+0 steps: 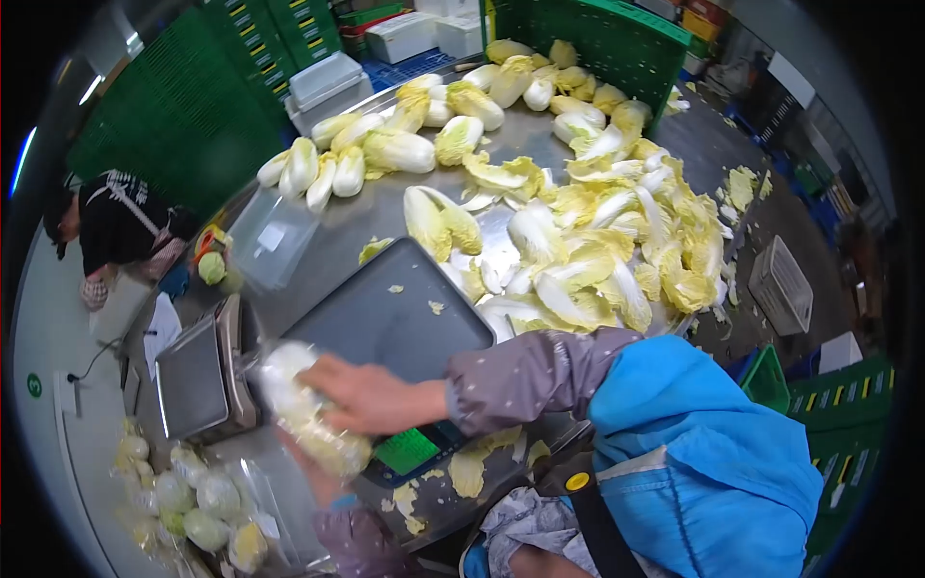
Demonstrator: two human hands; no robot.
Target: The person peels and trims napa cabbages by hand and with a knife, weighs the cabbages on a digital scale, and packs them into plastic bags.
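A cabbage in clear plastic [313, 409] is held over the near edge of a large dark tray [385, 299]. My right hand [371, 393] has its fingers wrapped over the cabbage from the right. Beneath it, my left hand [313, 472] reaches up from the lower edge, mostly hidden by the cabbage and blurred, so its fingers cannot be made out. Just beside the cabbage is a scale with a metal plate [193, 376]. A green lit display [406, 451] shows below my right hand.
Loose cabbage leaves [597, 250] are heaped on the metal table at the right, with whole cabbages [400, 151] along its far side. Wrapped cabbages [204, 501] lie at the lower left. Another person [120, 222] bends forward at the far left. A green crate [597, 48] stands behind.
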